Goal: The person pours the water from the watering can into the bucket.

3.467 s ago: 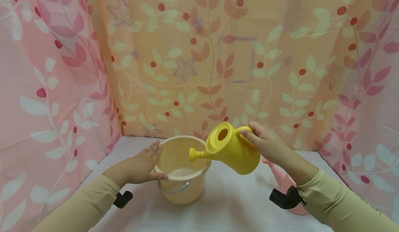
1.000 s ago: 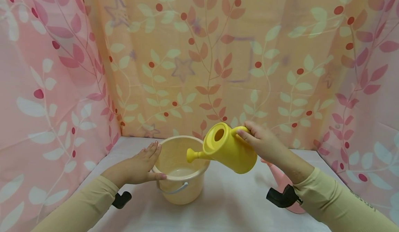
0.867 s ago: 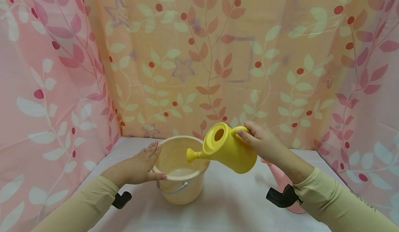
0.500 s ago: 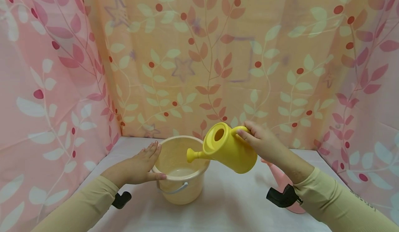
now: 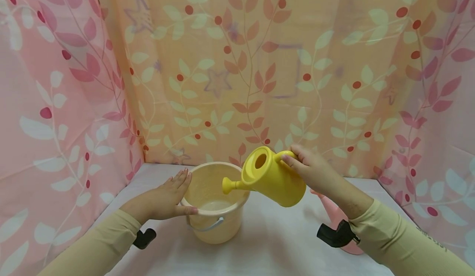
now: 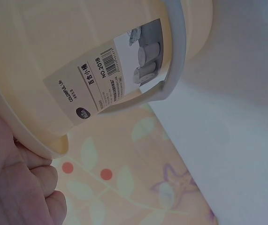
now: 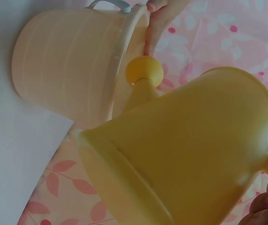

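On my head feed the right hand [image 5: 313, 166] grips the yellow watering can [image 5: 278, 183] by its loop handle [image 5: 281, 155], fingers and thumb curled round it; the can is held up off the table [image 5: 282, 247], tilted so that its spout [image 5: 243, 184] points to the person's left and its sprinkler head [image 5: 228, 185] sits over the mouth of the cream bucket [image 5: 220, 228]; whether the spout touches the rim [image 5: 222, 210] I cannot tell; the left hand [image 5: 161, 197] rests on that rim at its left side, fingers straight, thumb laid on the near edge; the bucket stands upright on the table, its grey bail [image 5: 209, 225] hanging at the front; my left wrist feed shows a printed label [image 6: 103, 68] on its wall, reading NO.2018 beside a barcode; behind the right forearm [image 5: 356, 197] I see a pink bottle [image 5: 331, 208], partly hidden; a leaf-patterned curtain [image 5: 222, 102] hangs across the back.
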{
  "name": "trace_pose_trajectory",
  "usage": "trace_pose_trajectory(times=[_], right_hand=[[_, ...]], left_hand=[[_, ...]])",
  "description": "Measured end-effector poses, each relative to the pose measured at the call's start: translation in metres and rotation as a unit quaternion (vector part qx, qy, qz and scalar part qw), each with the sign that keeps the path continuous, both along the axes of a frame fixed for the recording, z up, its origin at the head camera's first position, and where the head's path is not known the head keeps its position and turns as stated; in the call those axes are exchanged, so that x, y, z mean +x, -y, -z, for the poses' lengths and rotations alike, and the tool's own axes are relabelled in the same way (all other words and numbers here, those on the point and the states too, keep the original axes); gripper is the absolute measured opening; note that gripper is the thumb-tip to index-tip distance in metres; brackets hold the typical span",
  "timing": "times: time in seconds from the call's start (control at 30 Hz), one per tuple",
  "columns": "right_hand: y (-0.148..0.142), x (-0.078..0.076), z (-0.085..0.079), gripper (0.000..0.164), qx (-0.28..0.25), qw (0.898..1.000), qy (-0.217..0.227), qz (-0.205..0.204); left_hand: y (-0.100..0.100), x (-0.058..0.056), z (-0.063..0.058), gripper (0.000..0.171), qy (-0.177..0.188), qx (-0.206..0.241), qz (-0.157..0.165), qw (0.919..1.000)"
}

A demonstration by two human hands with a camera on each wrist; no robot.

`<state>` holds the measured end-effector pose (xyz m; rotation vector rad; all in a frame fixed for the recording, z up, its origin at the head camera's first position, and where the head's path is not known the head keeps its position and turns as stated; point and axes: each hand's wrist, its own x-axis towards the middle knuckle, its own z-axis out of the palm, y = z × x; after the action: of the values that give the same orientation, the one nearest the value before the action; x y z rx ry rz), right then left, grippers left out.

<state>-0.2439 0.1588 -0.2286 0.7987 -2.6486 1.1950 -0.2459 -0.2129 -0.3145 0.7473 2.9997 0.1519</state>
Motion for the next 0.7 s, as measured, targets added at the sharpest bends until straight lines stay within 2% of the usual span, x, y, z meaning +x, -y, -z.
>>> trace_pose_trajectory(times=[0.3,0.7], right_hand=[[0.0005,-0.0001,0.0004,0.031,-0.005,1.000,0.013,0.002],[0.0017,0.0002,-0.0003,0.031,-0.003,1.000,0.006,-0.001]], left_hand=[[0.0003,-0.0008,0.0007,0.111,-0.001,0.001,-0.005,1.0000],[0.0011,-0.0013,0.0016,0.111,0.001,0.006,-0.004,1.0000]])
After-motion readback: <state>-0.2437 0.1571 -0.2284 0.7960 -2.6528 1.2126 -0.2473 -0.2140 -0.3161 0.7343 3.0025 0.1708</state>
